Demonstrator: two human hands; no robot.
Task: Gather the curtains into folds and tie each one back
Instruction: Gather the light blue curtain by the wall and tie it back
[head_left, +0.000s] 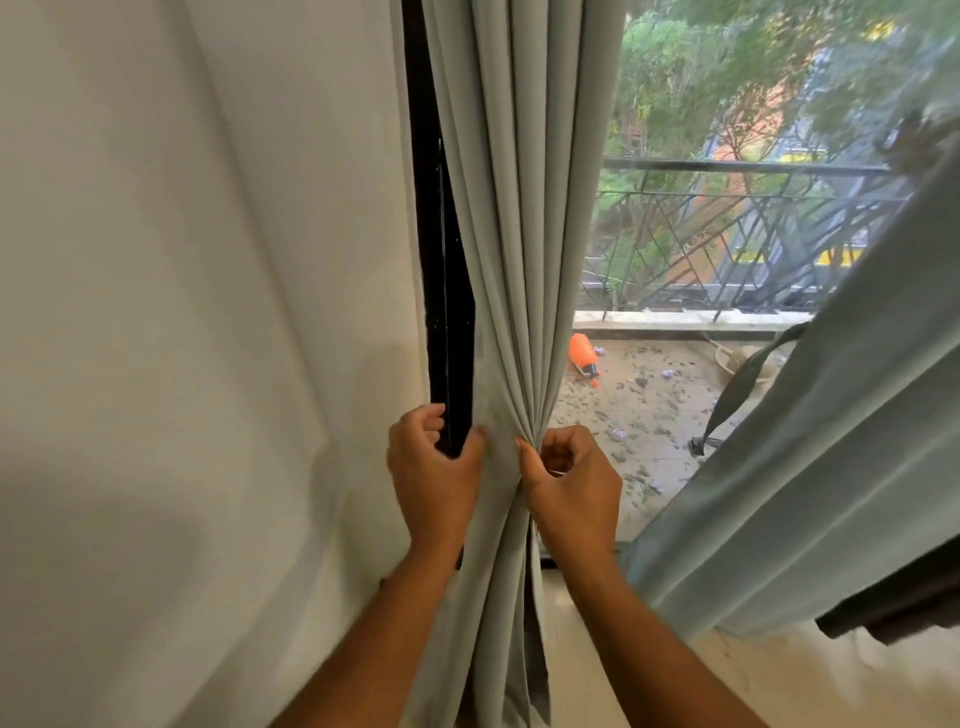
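**Gathering the left curtain at the window frame**

From left to right: a pale wall (182, 312); the dark window frame (441, 291); the grey-green left curtain (519, 208), hanging in vertical pleats that converge at hand height. The left hand (431, 478) curls round the curtain's outer edge beside the frame, thumb on the front of the cloth, fingers tucked behind it. The right hand (571, 488) pinches the bunched pleats on their inner side, thumb and curled fingers closed on the fabric. The gathered cloth thus lies between the two hands, touching both. The fabric appears soft, limp and fairly light, apt to slip out of its folds; it is best encircled at this narrowed waist. Further right, the right curtain (831, 441) is drawn diagonally aside, seemingly held by a dark tieback (743, 384).
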